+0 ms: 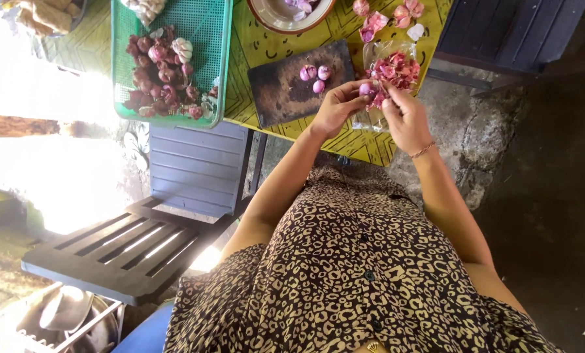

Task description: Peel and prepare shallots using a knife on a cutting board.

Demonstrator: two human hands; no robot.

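Note:
My left hand (336, 104) pinches a small purple shallot (366, 88) at its fingertips. My right hand (403, 116) is closed on the same shallot from the other side, pulling at its pink skin. Both hands hover over a clear plastic bag of pink shallot skins (397, 68). Three peeled shallots (315, 75) lie on a dark wooden cutting board (286, 95) just left of my hands.
A green mesh tray (204, 26) holds several unpeeled shallots and garlic. A bowl (273, 19) sits at the table's far side on a yellow patterned cloth (358, 140). Loose skins (384, 16) lie nearby. A dark slatted chair (142, 248) stands to my left.

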